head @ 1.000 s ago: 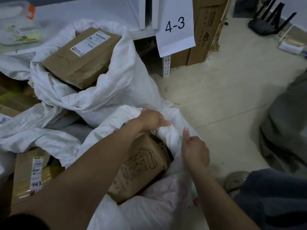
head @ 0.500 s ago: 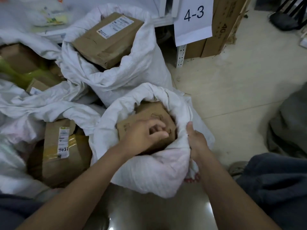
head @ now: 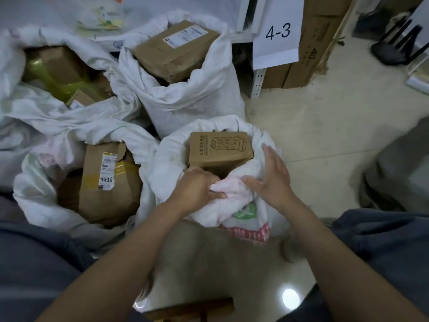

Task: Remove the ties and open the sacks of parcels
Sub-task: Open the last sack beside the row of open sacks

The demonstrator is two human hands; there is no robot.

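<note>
One white sack (head: 167,159) gapes, brown parcel (head: 219,148) showing.

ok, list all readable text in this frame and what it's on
"4-3": white paper sign hanging on the shelf post.
"40": side of the tall carton behind the sign.
"7436", handwritten, last digit unclear: shipping label on the taped parcel.
Chinese print on the box in the near sack, red print on the sack, other labels: unreadable.
</note>
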